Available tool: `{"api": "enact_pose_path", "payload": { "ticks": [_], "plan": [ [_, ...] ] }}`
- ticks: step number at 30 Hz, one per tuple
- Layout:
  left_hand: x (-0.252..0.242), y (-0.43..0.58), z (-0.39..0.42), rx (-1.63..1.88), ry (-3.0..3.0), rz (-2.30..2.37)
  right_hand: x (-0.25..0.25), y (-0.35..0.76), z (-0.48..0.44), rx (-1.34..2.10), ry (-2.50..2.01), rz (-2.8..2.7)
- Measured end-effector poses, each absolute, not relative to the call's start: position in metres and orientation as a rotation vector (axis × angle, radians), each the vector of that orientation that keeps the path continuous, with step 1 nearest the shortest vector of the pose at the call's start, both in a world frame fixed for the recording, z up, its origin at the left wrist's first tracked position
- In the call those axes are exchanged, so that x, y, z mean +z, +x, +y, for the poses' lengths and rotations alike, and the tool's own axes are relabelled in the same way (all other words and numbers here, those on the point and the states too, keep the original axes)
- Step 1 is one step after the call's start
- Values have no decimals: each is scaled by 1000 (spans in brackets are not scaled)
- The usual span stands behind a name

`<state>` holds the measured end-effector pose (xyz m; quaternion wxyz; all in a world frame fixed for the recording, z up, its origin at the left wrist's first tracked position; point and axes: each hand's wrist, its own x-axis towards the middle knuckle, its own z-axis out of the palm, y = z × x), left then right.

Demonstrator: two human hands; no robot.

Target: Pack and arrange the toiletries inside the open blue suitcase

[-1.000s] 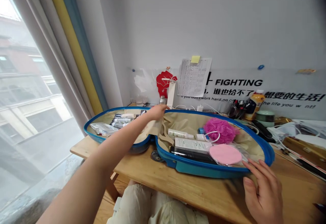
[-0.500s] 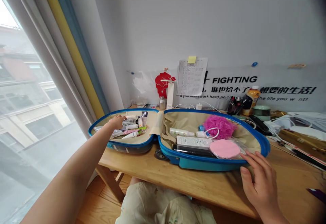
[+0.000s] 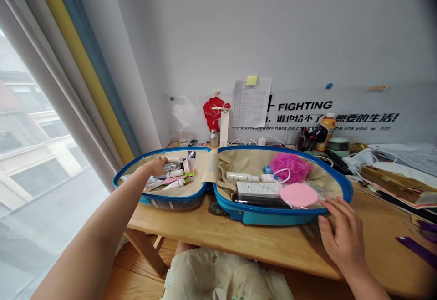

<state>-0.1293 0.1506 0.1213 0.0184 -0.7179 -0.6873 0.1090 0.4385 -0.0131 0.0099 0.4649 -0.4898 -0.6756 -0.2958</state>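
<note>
Standing near the desk, I saw the left hand beside a clear bottle in the left half of the open blue suitcase; couldn't tell if it gripped anything. The right hand sat loosely spread at the near rim, clutching nothing. Bottle looked light, stiff, maybe slippery, so I'd have pinched its middle. Stuff behind the left palm was hidden, any print unreadable.

hands: bare | forearms: bare | lap garment: pale cream, loose, small-patterned
</note>
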Motion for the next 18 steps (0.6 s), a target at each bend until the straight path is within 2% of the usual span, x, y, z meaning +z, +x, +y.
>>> {"api": "enact_pose_path", "payload": {
  "ticks": [10,15,18],
  "plan": [
    [122,-127,141,325,-2335,-2051,9,440,-11,-727,-1229,-1652],
    [139,-132,129,127,-2346,-2002,11,438,-12,-763,-1192,-1649],
    [157,-122,125,-112,-2344,-1974,10,438,-12,-763,-1193,-1648]
  ]
}}
